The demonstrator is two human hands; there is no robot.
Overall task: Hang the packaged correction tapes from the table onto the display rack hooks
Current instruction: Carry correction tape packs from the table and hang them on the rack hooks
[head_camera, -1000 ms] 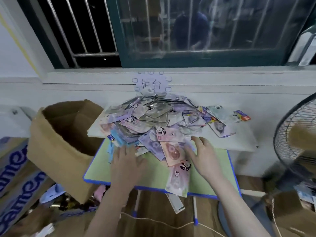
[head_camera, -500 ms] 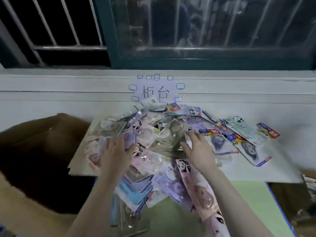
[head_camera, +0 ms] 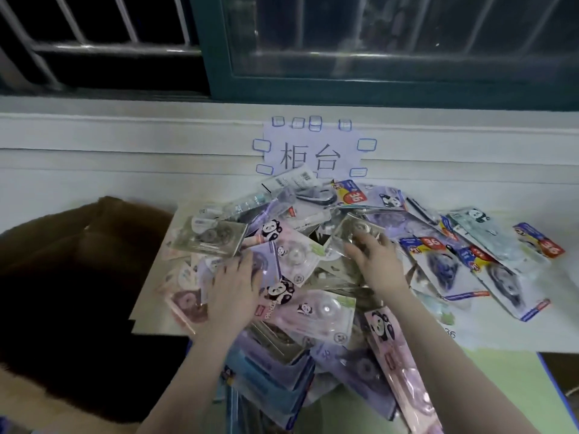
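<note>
Both hands (head_camera: 233, 289) reached deeper into packages (head_camera: 316, 311) on the table (head_camera: 513, 393).

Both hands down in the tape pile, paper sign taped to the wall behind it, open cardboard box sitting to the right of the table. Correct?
Not quite: the cardboard box is to the left of the table, not the right. The head view shows it beside the left hand. The rest holds: both hands, including the right hand, are in the pile of packaged correction tapes, below the paper sign.

Green surface (head_camera: 488, 389) with blue edge; a white board (head_camera: 501, 333) lies on it, and a loose heap of packaged correction tapes (head_camera: 313, 277) covers both
</note>
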